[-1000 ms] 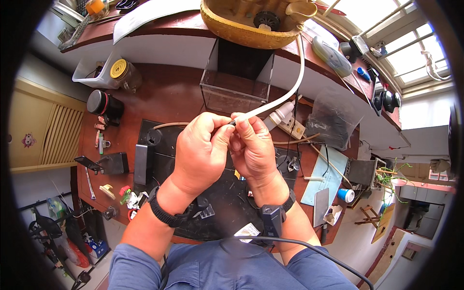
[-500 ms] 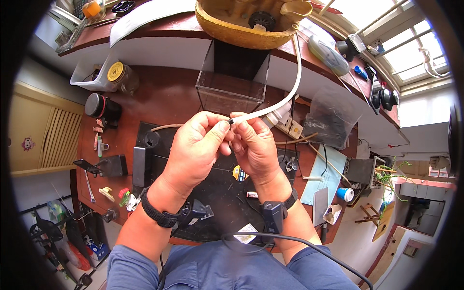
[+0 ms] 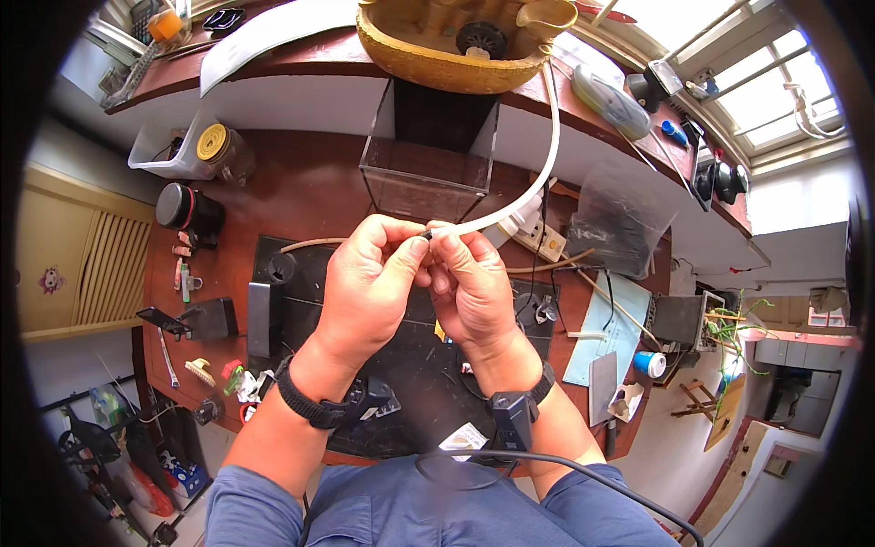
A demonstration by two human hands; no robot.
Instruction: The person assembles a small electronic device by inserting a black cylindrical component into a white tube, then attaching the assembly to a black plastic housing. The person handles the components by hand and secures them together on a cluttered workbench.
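- Since half a second ago my right hand [image 3: 476,287] has come across more of the yellow card [image 3: 440,331] beneath it, and my left wrist has turned a little.
- The hose [image 3: 552,150] is smooth, white and flexible; it curves down from the right side of the basin [image 3: 447,71] to my fingers, its near end above the mat [image 3: 424,365].
- At that end sits a small black fitting [image 3: 426,235], mostly hidden by my fingertips, so I cannot tell its full shape.
- My left hand [image 3: 365,287] is closed to a narrow pinch, thumb and forefinger on the fitting.
- My right hand pinches the hose end just as narrowly, thumb on the near side, the other fingers curled under; the two sets of fingertips nearly meet.
- The basin is golden, rounded and glossy, on the red-brown ledge [image 3: 314,47].
- Below it, the tank [image 3: 424,187] is clear, stiff and square-edged, standing on the polished reddish tabletop [image 3: 301,178].
- The mat under my hands is flat, black and scuffed.
- To the right lie a crinkled, see-through bag [image 3: 620,214] and a flat, pale blue sheet [image 3: 588,356].
- To the left, a round jar [image 3: 232,159] wears a yellow lid [image 3: 213,142].
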